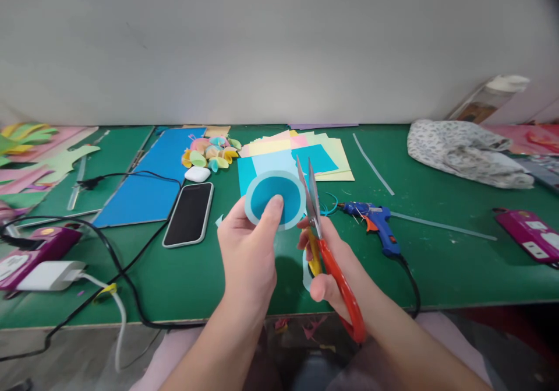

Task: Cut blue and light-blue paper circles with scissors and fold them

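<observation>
My left hand pinches a round paper disc, dark teal in the middle with a pale blue rim, thumb on its face. Scissors with red and yellow handles are in my right hand. Their blades point up, slightly parted, just by the disc's right edge; whether they touch it I cannot tell. Below the blades a curled pale blue paper strip shows, partly hidden by my fingers. Behind the disc lie teal and pale blue sheets.
A blue glue gun with its cord lies right of my hands. To the left are a phone, a white earbud case, a blue board and a pile of paper flowers. Black cables cross the table's left side; cloth lies back right.
</observation>
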{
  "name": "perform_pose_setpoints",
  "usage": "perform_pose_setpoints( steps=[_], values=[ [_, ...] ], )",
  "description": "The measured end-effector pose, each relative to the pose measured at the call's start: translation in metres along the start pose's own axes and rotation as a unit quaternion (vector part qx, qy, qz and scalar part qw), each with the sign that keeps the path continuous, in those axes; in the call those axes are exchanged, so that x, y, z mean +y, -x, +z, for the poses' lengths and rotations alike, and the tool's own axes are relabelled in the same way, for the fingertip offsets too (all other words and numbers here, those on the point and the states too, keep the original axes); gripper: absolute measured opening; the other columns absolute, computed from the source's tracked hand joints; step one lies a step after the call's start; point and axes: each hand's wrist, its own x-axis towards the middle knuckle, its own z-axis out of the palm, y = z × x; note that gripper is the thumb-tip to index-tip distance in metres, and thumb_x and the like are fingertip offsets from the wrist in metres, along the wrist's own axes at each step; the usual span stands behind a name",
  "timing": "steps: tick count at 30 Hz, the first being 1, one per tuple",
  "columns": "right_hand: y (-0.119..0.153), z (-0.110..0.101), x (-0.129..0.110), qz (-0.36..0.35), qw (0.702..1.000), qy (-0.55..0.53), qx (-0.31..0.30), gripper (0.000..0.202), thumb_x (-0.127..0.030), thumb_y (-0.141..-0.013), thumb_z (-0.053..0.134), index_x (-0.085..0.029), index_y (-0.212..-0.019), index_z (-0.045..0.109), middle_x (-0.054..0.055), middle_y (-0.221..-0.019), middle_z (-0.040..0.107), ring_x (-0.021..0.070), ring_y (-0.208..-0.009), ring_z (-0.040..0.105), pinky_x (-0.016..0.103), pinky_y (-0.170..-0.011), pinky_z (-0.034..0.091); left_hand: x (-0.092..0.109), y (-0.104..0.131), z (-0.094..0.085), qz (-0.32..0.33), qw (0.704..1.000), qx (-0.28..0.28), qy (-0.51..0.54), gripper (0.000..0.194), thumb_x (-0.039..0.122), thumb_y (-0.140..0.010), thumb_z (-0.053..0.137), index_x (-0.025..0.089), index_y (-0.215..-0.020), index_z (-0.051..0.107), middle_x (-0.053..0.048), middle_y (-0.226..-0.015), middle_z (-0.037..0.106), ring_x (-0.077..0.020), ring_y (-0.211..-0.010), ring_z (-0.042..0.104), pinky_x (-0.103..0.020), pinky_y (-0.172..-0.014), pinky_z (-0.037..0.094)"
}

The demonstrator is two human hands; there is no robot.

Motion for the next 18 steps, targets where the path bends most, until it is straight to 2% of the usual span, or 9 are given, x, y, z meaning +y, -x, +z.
perform_pose_setpoints(
  steps=[6, 11, 18],
  values=[
    [0.0003, -0.003, -0.011, 0.014, 1.0, -0.005, -0.026, 0.096, -0.091, -0.044, 0.052, -0.029, -0.116, 0.048, 0.001, -0.088, 0.052, 0.0186, -0.071, 0.043, 0.033, -0.066, 0.039, -0.0006, 0.0021, 0.0019, -0.003, 1.0, -0.003, -0.002, 0.015, 0.031, -0.071, 0.077, 0.019, -0.069, 0.068, 0.004, -0.064, 0.062, -0.0083, -0.06, 0.053, -0.018, -0.058, 0.047],
    [0.0005, -0.0015, -0.011, 0.019, 1.0, -0.009, -0.008, 0.091, -0.093, -0.045, 0.049, -0.027, -0.109, 0.05, -0.001, -0.082, 0.049, 0.0167, -0.067, 0.041, 0.031, -0.063, 0.037, 0.0002, 0.0026, 0.001, -0.01, 1.0, -0.011, -0.004, 0.014, 0.031, -0.072, 0.077, 0.02, -0.069, 0.068, 0.004, -0.064, 0.063, -0.0077, -0.06, 0.053, -0.018, -0.058, 0.048],
    [0.0009, 0.0004, -0.0098, 0.04, 0.998, -0.047, -0.008, 0.09, -0.091, -0.043, 0.054, -0.028, -0.107, 0.049, 0.0, -0.085, 0.048, 0.0166, -0.072, 0.039, 0.028, -0.062, 0.038, 0.0008, 0.0006, 0.0, -0.009, 1.0, -0.015, 0.003, 0.015, 0.03, -0.072, 0.077, 0.019, -0.069, 0.068, 0.004, -0.063, 0.062, -0.0074, -0.06, 0.053, -0.018, -0.058, 0.047]
  ],
)
